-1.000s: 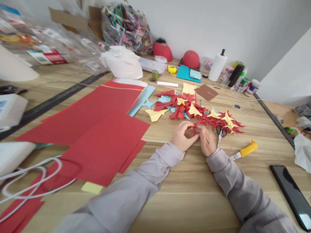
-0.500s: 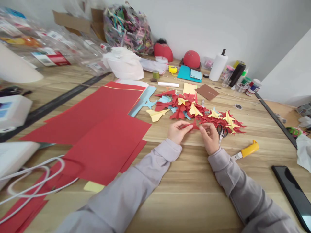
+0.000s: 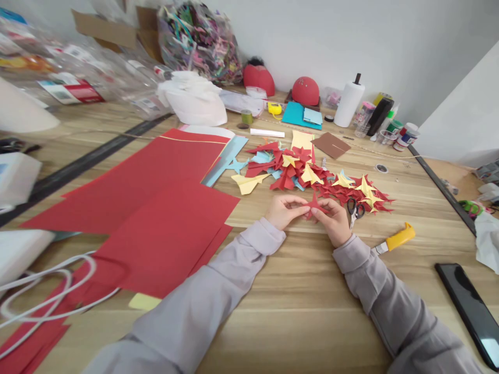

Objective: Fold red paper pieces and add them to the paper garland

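Observation:
Between my two hands is a red paper star [image 3: 314, 203], one point of it facing away from me. My left hand [image 3: 284, 210] pinches its left side between thumb and fingers. On its right side, my right hand [image 3: 334, 220] grips it the same way, thumb near the star's middle. Just beyond lies a heap of folded red, yellow and blue paper stars [image 3: 290, 163], with more red and yellow stars [image 3: 364, 192] to the right. Black-handled scissors [image 3: 355, 209] rest beside my right hand. A yellow utility knife [image 3: 399, 238] lies further right.
Large red paper sheets [image 3: 171, 234] cover the left of the table, with a white cable [image 3: 50, 291] over some. A black phone [image 3: 465, 306] lies at the right. Behind stand a white bottle [image 3: 350, 104], a blue pad [image 3: 298, 115] and a stuffed plastic bag [image 3: 200, 44].
My hands have turned the star, so more of its face shows now. The right fingers have come closer to the left ones. The view has shifted slightly.

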The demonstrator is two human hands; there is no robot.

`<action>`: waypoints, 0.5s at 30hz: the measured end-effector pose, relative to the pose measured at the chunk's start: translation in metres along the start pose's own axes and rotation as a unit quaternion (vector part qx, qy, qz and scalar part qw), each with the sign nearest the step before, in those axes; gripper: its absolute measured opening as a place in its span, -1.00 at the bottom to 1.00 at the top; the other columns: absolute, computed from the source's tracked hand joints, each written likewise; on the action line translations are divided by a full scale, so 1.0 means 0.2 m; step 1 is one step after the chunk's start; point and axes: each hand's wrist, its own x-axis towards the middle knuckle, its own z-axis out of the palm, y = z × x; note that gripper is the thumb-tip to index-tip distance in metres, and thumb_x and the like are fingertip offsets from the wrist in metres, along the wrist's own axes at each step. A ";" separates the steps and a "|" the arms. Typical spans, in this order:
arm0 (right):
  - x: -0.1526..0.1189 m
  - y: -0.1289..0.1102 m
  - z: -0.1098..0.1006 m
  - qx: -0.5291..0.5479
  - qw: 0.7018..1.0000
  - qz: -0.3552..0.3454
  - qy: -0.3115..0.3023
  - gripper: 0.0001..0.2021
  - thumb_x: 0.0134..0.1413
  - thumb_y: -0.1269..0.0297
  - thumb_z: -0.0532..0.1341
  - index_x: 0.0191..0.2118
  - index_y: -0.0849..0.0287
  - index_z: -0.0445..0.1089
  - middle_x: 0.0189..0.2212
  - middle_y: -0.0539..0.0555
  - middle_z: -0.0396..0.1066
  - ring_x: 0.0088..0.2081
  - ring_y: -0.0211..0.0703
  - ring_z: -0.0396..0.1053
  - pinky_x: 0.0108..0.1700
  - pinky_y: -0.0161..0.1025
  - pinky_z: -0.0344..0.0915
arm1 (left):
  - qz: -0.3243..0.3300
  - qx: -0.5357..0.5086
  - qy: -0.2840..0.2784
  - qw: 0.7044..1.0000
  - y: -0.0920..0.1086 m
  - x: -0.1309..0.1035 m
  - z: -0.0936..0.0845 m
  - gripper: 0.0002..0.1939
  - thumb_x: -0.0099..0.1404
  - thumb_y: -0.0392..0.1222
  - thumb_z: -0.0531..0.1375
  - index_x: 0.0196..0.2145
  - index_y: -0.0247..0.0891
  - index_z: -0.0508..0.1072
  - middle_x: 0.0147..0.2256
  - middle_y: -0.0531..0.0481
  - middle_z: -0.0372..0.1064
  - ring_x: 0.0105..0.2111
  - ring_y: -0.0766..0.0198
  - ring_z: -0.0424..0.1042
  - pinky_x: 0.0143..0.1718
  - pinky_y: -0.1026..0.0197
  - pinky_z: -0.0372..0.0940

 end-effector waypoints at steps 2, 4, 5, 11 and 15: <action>0.00 -0.01 0.00 0.003 1.000 0.008 -0.019 -0.80 -0.19 0.20 0.32 -0.42 0.18 0.37 -0.55 -0.02 0.42 -0.56 -0.29 0.33 -0.49 -0.30 0.31 | 0.000 -0.007 -0.008 1.000 0.00 0.00 0.00 -0.73 -0.23 -0.20 0.38 -0.49 -0.33 0.49 -0.62 0.01 0.44 -0.63 0.29 0.40 -0.50 0.21 0.36; 0.00 0.00 0.00 0.013 0.999 0.013 -0.028 -0.81 -0.19 0.21 0.32 -0.43 0.19 0.37 -0.58 -0.02 0.42 -0.56 -0.28 0.33 -0.49 -0.29 0.32 | 0.003 -0.011 -0.012 1.000 0.00 -0.01 0.01 -0.71 -0.23 -0.21 0.38 -0.46 -0.33 0.50 -0.61 0.02 0.44 -0.65 0.31 0.39 -0.51 0.21 0.37; 0.00 0.00 0.00 0.020 0.999 0.015 -0.027 -0.80 -0.19 0.21 0.32 -0.42 0.18 0.37 -0.59 -0.03 0.41 -0.57 -0.28 0.33 -0.50 -0.29 0.32 | 0.005 -0.012 -0.011 1.000 0.00 -0.01 0.01 -0.71 -0.23 -0.21 0.38 -0.46 -0.32 0.50 -0.61 0.02 0.44 -0.65 0.32 0.38 -0.52 0.22 0.37; 0.00 0.00 -0.01 0.046 0.998 0.024 -0.025 -0.76 -0.23 0.24 0.34 -0.38 0.16 0.35 -0.58 -0.06 0.42 -0.59 -0.30 0.33 -0.52 -0.28 0.33 | 0.010 -0.028 -0.004 1.000 0.00 0.00 0.01 -0.76 -0.22 -0.23 0.37 -0.51 -0.32 0.50 -0.65 0.04 0.40 -0.68 0.33 0.35 -0.58 0.22 0.34; 0.00 -0.01 0.00 0.050 0.998 0.019 -0.025 -0.76 -0.25 0.26 0.35 -0.38 0.15 0.34 -0.59 -0.07 0.42 -0.60 -0.30 0.34 -0.52 -0.29 0.33 | 0.012 -0.038 -0.008 0.999 0.00 -0.01 0.02 -0.78 -0.21 -0.25 0.36 -0.51 -0.32 0.50 -0.67 0.05 0.39 -0.69 0.34 0.34 -0.58 0.23 0.33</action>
